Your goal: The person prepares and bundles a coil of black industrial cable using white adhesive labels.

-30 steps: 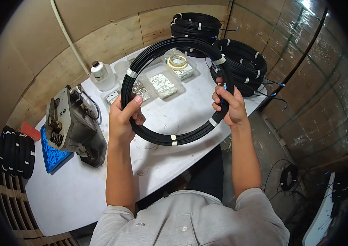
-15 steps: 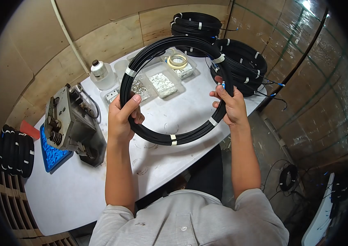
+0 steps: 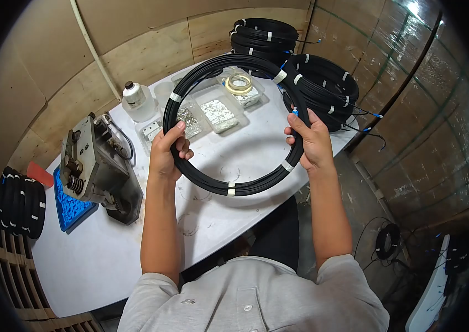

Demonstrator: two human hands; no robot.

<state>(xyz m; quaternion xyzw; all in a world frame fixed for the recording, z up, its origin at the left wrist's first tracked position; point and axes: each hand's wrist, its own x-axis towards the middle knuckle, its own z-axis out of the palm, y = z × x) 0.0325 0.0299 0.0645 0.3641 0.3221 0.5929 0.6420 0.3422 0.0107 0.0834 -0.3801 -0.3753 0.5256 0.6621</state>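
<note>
A black cable coil (image 3: 254, 188), bound with several white tape bands, is held up over the white table between both hands. My left hand (image 3: 167, 150) grips the coil's left side, thumb on top and fingers curled beneath. On the opposite side my right hand (image 3: 313, 139) is closed around the coil. A blue cable connector (image 3: 295, 112) shows beside the right thumb, against the inner edge of the coil.
A metal press (image 3: 93, 166) stands on the white table (image 3: 96, 260), beside a blue tray (image 3: 69, 228) of small blue parts. Clear bins (image 3: 229, 130) hold metal pieces and tape rolls (image 3: 239, 83). Stacked cable coils (image 3: 323, 83) sit at the back right; a white bottle (image 3: 133, 95) is at the back left.
The coil has tilted and turned slightly in my hands, its top edge sinking a little. My right thumb has shifted, and the blue connector now sits inward of it.
</note>
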